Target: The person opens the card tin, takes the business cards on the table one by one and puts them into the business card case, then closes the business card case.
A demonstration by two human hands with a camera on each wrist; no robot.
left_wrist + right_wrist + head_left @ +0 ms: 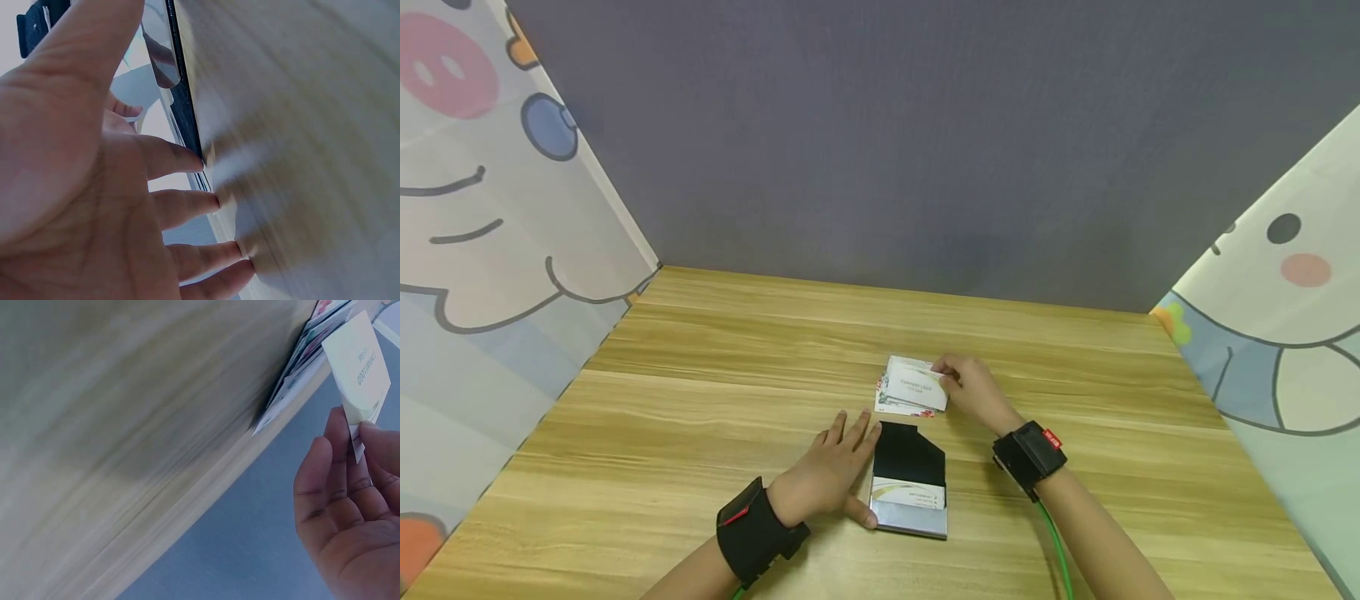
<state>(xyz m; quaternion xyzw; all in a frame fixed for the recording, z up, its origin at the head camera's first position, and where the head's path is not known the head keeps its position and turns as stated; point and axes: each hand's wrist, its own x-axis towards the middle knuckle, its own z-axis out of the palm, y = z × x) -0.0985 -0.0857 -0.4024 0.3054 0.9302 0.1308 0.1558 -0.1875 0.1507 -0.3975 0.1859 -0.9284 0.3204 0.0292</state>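
My right hand (973, 390) pinches a white business card (913, 386) by its edge between thumb and fingers. In the right wrist view this held card (359, 365) is raised off the pile, with printed lettering facing out. Beneath it lies a loose stack of cards (891, 407), some with floral edges. My left hand (831, 477) rests with fingers spread beside a card holder (912, 518), its thumb at the near left corner and its index finger near the flap. The holder has a silver front and a raised black flap (908, 454); a gold-patterned card (898, 490) shows inside it.
The wooden table (700, 433) reaches back to a grey partition (880, 150). Cartoon-printed panels (497, 208) stand along both sides. Each wrist wears a black band (1028, 457), and a green cable (1058, 546) trails from the right one.
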